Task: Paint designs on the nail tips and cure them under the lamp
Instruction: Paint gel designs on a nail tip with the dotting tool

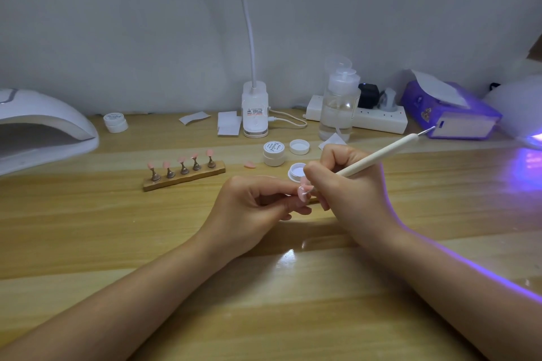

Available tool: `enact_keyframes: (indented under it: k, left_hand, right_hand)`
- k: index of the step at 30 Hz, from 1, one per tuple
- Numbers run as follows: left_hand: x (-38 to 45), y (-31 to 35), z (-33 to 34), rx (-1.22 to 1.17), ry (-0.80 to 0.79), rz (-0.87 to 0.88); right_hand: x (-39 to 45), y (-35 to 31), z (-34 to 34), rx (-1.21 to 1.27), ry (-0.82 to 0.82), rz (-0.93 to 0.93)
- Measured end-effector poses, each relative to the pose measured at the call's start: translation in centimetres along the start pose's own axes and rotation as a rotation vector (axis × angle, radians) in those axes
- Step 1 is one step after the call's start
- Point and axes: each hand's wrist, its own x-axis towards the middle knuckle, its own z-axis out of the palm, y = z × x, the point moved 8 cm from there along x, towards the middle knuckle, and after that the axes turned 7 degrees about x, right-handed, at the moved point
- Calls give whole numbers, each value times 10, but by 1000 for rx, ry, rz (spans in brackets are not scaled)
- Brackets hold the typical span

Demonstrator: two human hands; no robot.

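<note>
Nearest us, our two forearms reach over the wooden table [88,228] and meet near its middle. Our left hand [249,208] has its fingers curled, pinching a pink nail tip [302,192] between thumb and fingertips. Our right hand [349,184] pinches a white dotting pen [378,155] in a writing grip; its lower point touches the held tip, on which white marks show, and its upper metal point angles away toward 2 o'clock.

Just behind the hands, at 12 o'clock, an open gel pot [296,170] holds white gel. Past it stand a closed white jar [274,153] and a loose lid [299,146] lying open side up. At 11 o'clock from the hands lies a wooden holder [184,178] with five metal stands, each carrying a pink tip; one loose pink tip [250,165] lies on the table between the holder and the closed jar.

Farther off, at 10 o'clock, sits a white curing lamp [44,129], with another small jar [115,122] beside it. At 12 o'clock, near the wall, stand white wipes [228,123], a desk lamp base [255,110] with its gooseneck rising, a clear pump bottle [339,102] and a power strip [378,119]. At 2 o'clock a purple tissue box [448,111] sits beside a second lamp [522,108] that casts violet light across the table.
</note>
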Motion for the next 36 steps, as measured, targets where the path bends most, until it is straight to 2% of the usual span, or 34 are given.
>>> enact_keyframes:
  k: [24,36]
  left_hand:
    - [0,0,1,-30,-8,-26]
    - [0,0,1,-34,-5,-17]
  right_hand:
    - [4,7,-10,66,98,35]
    - [3,5,-6,41,48,29]
